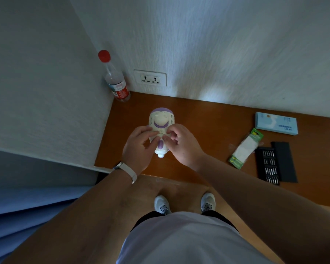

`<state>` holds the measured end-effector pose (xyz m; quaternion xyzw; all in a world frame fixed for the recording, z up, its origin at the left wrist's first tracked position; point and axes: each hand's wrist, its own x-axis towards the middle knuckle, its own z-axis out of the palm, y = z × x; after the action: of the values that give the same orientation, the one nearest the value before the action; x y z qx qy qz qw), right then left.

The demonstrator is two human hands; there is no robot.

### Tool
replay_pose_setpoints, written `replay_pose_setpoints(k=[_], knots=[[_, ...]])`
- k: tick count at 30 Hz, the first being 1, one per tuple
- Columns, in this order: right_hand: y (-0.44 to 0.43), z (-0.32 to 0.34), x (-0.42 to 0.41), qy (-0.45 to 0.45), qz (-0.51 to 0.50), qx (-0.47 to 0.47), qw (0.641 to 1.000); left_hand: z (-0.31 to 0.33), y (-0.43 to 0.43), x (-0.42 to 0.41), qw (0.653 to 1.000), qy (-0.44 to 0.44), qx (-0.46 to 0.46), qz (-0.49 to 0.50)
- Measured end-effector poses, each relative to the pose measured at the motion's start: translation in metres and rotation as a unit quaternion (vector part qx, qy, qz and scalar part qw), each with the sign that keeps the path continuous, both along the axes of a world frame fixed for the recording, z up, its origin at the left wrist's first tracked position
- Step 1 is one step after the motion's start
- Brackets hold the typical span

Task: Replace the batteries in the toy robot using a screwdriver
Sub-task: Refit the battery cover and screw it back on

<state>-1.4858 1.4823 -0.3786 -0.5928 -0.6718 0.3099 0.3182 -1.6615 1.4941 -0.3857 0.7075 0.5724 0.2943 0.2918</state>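
Observation:
A white and purple toy robot (161, 121) lies on the brown wooden table (208, 119), its head toward the wall. My left hand (139, 147) grips its lower body from the left, fingers curled round it. My right hand (181, 143) comes in from the right, its fingertips curled and pressed on a small part at the robot's middle; I cannot tell what they hold. A black screwdriver bit set (269, 164) lies open at the right beside its black lid (284, 161). A green battery pack (245, 147) lies left of the bit set.
A clear plastic bottle (114, 79) with a red cap stands in the back left corner by a wall socket (150, 79). A light blue box (276, 123) lies at the back right. Walls close the table on the left and back. My feet show below the table edge.

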Motion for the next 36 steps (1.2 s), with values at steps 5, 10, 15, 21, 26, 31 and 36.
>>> replay_pose_setpoints(k=[5,10,15,21,26,31,36], knots=[[-0.006,0.008,0.004,0.001,0.011,-0.031,0.999,0.010,-0.004,0.005,0.995,-0.057,-0.070,0.049],[-0.008,0.009,0.011,-0.016,0.007,-0.040,0.999,0.011,-0.001,0.008,0.983,-0.078,-0.146,0.080],[-0.022,0.002,0.028,-0.045,0.004,-0.056,0.997,0.010,-0.001,0.011,0.977,-0.091,-0.176,0.074],[-0.060,-0.019,0.082,-0.200,-0.015,-0.140,0.970,0.008,-0.001,0.013,0.976,-0.097,-0.173,0.085],[-0.096,-0.043,0.131,-0.297,-0.019,-0.194,0.935,0.010,-0.003,0.017,0.974,-0.098,-0.179,0.102],[-0.108,-0.051,0.142,-0.336,-0.016,-0.213,0.918,0.007,0.002,0.019,0.973,-0.098,-0.184,0.100],[-0.105,-0.053,0.140,-0.325,-0.022,-0.221,0.919,0.002,0.010,0.016,0.945,-0.162,-0.269,0.092]])
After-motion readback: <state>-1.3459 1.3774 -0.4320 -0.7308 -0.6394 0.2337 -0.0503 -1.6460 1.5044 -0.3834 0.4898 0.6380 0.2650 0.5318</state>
